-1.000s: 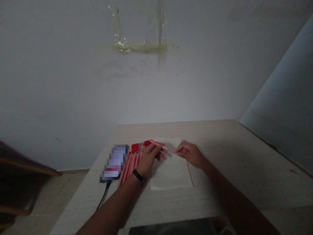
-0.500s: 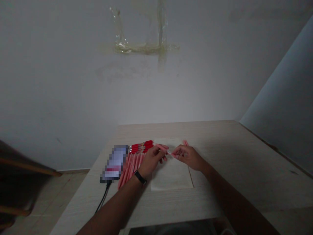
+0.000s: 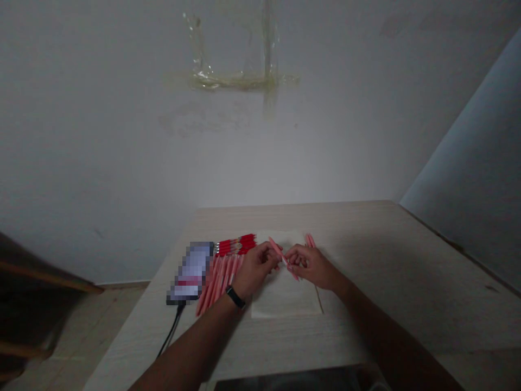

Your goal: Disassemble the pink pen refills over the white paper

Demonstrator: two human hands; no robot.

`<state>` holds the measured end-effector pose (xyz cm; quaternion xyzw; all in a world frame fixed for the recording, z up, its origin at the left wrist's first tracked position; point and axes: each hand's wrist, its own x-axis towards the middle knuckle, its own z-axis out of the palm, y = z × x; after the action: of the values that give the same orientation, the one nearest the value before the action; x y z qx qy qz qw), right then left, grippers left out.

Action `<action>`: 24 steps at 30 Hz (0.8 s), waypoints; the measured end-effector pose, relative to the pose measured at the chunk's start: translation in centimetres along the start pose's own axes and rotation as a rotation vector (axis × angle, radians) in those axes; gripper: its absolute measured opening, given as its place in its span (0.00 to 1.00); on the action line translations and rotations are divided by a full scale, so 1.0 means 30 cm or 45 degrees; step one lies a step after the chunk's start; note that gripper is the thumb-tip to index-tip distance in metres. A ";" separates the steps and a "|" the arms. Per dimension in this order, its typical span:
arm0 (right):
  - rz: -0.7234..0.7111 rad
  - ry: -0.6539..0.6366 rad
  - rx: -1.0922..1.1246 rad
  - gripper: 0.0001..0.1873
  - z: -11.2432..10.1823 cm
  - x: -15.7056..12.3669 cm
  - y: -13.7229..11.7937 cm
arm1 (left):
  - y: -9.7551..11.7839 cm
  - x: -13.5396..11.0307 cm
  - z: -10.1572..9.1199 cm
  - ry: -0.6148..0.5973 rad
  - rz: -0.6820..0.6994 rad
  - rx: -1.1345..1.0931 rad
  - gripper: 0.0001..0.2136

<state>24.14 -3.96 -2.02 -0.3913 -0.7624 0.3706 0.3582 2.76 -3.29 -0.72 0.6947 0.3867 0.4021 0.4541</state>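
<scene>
A plain room, home or office unclear: pale table (image 3: pixel 366 260), taped wall (image 3: pixel 122 136).

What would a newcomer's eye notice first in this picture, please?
Probably the slim pink pen-like item, held slantwise between the left grip and the right grip, above a pale sheet. Then, to the picture's left, the bright red slim items and, nearer the viewer, the row of pink ones. Higher up, shiny tape stands out on the grey wall.
</scene>
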 end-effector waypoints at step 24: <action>0.848 0.222 -0.924 0.06 -0.219 -0.037 0.155 | -0.084 -0.028 -0.009 -0.262 0.115 0.873 0.25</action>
<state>31.66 -1.11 -3.16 -0.7423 -0.6432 0.1415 0.1236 1.75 -3.23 -3.20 0.8598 0.4204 0.1965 0.2130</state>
